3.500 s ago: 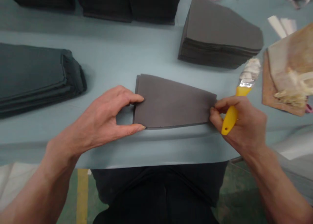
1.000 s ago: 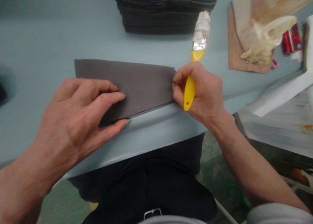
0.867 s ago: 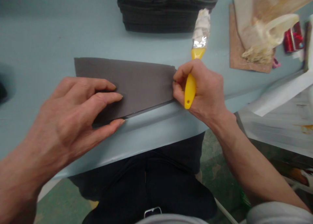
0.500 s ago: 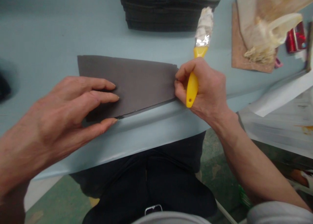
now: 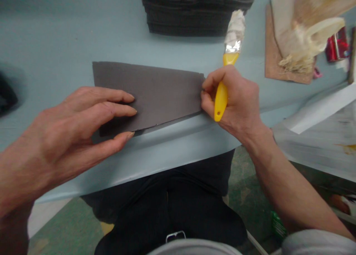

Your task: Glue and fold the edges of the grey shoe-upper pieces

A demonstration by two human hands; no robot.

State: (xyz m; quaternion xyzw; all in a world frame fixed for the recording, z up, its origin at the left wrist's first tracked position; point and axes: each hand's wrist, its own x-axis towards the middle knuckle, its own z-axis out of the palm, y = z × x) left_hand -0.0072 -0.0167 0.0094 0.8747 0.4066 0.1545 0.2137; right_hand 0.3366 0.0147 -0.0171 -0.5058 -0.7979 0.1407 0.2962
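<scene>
A dark grey, tapering flat piece lies on the table in front of me, its wide end to the left. My left hand is open over that wide end, fingers stretched out on top and the thumb along the near edge. My right hand is closed round a paintbrush with a yellow handle, bristles pointing away and coated white. With thumb and forefinger the same hand touches the narrow right end of the grey piece; how firmly it pinches is hidden.
A stack of dark sheets stands at the back. On the right, a stained whitish plastic container rests on a brown board, near a red shiny item. The pale blue table's front edge runs close to my body.
The view has shifted slightly, so the table items appear a little further right. Both hands keep almost the same place on the grey piece, and the paintbrush stays in my right hand.
</scene>
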